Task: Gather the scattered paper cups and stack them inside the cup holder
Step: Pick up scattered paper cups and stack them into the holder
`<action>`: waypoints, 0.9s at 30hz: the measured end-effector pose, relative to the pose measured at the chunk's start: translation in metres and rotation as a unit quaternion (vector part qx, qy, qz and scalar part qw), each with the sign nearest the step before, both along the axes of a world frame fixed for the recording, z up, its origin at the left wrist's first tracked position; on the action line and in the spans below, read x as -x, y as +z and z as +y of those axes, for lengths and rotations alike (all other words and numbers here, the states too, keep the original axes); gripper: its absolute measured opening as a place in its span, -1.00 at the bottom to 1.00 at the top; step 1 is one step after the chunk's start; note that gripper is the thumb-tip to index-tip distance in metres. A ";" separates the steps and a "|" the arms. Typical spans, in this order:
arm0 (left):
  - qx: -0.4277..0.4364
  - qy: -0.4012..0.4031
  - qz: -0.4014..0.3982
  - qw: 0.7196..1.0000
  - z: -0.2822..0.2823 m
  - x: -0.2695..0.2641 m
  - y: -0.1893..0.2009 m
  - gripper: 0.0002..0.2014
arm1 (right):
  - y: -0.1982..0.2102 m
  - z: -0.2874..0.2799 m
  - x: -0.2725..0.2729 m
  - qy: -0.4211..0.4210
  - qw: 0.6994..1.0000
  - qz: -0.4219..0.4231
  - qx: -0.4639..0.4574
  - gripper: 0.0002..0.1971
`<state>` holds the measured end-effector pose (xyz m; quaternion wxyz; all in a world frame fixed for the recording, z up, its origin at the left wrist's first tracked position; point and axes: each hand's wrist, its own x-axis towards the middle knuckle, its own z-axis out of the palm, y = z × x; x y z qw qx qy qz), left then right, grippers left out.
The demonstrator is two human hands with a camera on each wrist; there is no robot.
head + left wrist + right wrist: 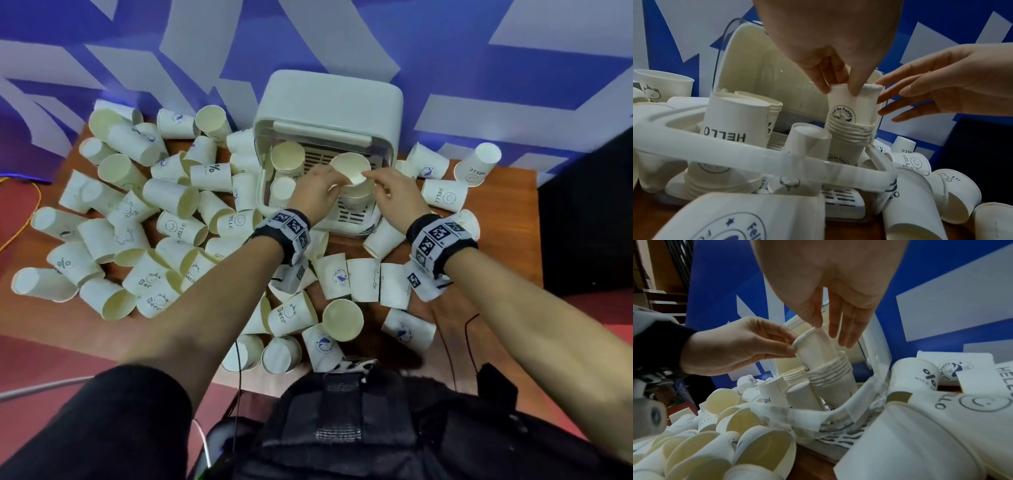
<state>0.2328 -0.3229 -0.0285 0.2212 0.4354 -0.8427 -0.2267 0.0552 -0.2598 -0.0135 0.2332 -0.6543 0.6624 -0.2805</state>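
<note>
A white cup holder (pixel 262 192) with its lid flipped back stands at the table's far middle. Inside it rises a stack of nested paper cups (pixel 849 134). A "Feel Be Funny" cup (pixel 852 105) sits partly sunk in the top of that stack. My left hand (pixel 839 91) pinches this cup's rim from above. My right hand (pixel 830 332) has straight fingers lying against the cup's other side, thumb at the rim. Another stack (pixel 287 157) and an upturned "HELLO" cup (pixel 733 121) also stand in the holder. Many loose cups (pixel 137 222) lie scattered over the table.
Loose cups crowd the wooden table (pixel 507 246) on the holder's left, front and right, some right against its rim. A blue and white wall (pixel 479 85) stands close behind. A dark block (pixel 589 212) sits at the right edge. Cables (pixel 20 219) trail on the left floor.
</note>
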 end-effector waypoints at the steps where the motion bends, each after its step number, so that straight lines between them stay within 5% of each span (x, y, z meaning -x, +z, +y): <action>1: -0.012 0.002 -0.008 1.000 -0.002 0.001 -0.004 -0.83 | -0.003 0.000 0.001 -0.002 1.000 0.005 -0.014 -0.60; 15: -0.075 -0.039 -0.033 0.996 -0.010 0.016 -0.036 -0.77 | -0.034 -0.004 0.004 0.006 0.988 0.070 -0.140 -0.45; 27: -0.061 -0.015 -0.038 0.997 0.008 0.026 -0.026 -0.62 | -0.028 0.009 0.007 -0.020 0.986 0.015 -0.167 -0.35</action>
